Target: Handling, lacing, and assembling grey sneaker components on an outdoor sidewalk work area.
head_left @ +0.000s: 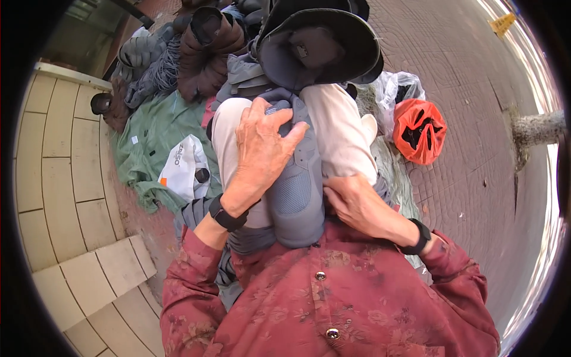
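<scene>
A grey shoe [294, 172] with a mesh panel is held between my knees, its toe toward my body. My left hand [262, 143] grips it near the collar, thumb and fingers bent around the upper part. Close against the shoe's right side near the toe is my right hand [360, 205], fingers curled together. Whatever lies between those fingers is hidden. My light trousers [339, 131] flank the shoe. Just beyond my knees is a large dark, hollow thing with a wide rim and grey lining [312, 50].
A green cloth [157, 140] and a white bag [189, 166] lie to my left. Brown padded items [211, 56] and grey cords [157, 68] are piled beyond. On my right, an orange-red plastic bag [419, 131] sits on brown paving beside a clear bag [404, 83]. A tiled wall [56, 137] borders the left.
</scene>
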`<control>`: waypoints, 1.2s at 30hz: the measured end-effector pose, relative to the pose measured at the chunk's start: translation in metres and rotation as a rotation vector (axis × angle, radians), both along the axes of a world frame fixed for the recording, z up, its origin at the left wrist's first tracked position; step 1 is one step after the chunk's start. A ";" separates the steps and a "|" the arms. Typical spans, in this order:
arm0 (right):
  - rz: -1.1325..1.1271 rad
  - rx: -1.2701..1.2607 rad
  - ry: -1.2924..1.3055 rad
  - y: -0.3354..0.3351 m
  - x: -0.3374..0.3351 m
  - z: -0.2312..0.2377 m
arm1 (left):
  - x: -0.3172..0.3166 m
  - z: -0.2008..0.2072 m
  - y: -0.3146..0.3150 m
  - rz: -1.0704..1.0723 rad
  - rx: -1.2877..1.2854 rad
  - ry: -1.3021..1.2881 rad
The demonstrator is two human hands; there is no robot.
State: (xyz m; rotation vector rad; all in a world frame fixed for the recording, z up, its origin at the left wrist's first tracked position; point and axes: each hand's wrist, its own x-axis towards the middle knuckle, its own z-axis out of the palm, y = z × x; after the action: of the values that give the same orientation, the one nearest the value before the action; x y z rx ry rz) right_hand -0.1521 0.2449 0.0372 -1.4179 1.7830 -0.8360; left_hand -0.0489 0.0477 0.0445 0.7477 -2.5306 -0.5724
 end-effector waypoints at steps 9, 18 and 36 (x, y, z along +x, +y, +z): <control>-0.117 -0.378 -0.033 -0.065 -0.041 0.039 | 0.012 0.003 -0.039 -0.219 0.329 0.283; -0.007 -0.214 -0.233 -0.097 -0.093 0.006 | 0.001 0.002 -0.049 -0.225 0.650 0.124; -0.068 -0.317 -0.316 -0.058 -0.076 0.018 | 0.054 0.014 -0.005 -0.120 0.163 0.183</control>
State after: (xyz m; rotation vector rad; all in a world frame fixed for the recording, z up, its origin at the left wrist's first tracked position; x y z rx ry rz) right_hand -0.2283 0.1874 0.0556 -1.3313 1.5104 -1.3468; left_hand 0.0055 0.0426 0.0587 0.5722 -2.3906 -0.8553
